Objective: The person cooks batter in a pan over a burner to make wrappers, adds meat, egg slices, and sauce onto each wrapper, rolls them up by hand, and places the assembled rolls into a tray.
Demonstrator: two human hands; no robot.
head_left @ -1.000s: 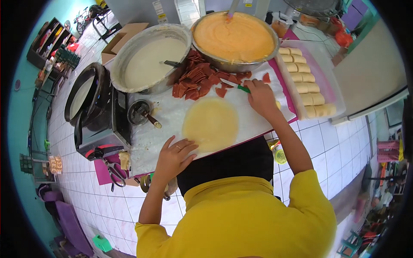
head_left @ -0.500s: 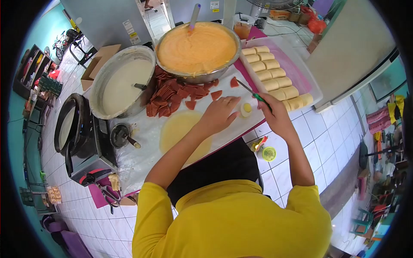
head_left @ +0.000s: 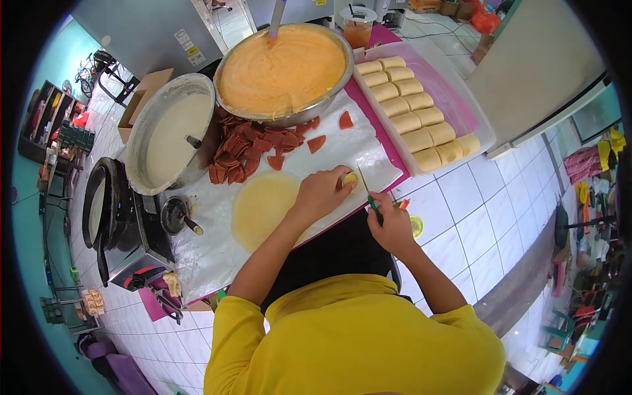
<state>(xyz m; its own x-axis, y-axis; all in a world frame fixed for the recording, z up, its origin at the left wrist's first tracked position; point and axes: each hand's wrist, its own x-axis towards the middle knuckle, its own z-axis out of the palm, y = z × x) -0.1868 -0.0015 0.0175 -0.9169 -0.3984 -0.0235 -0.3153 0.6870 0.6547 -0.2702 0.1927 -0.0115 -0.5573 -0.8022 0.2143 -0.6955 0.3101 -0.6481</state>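
Note:
My left hand [head_left: 327, 192] pinches a piece of boiled egg [head_left: 349, 179] between thumb and fingers, low over the white sheet [head_left: 214, 253]. Just to its right, my right hand [head_left: 392, 227] grips the green handle of a knife [head_left: 371, 199], its blade pointing away from me beside the egg. A thin round wrapper [head_left: 263, 209] lies flat to the left of my left hand. Beyond it is a heap of reddish-brown meat slices [head_left: 240, 150], with several single wedges apart from it, one being a loose slice [head_left: 316, 143].
A steel bowl of orange mixture [head_left: 283, 72] stands at the back, a pot of white batter [head_left: 174, 135] to its left. Rolled pieces fill part of a plastic tray [head_left: 454, 99] at right. On the left are a black pan [head_left: 99, 204], a stove [head_left: 148, 243] and scissors [head_left: 168, 304].
My left hand has taken hold of the egg, which lay on the sheet. My right hand has brought the knife down and left, close to it. The view has shifted slightly.

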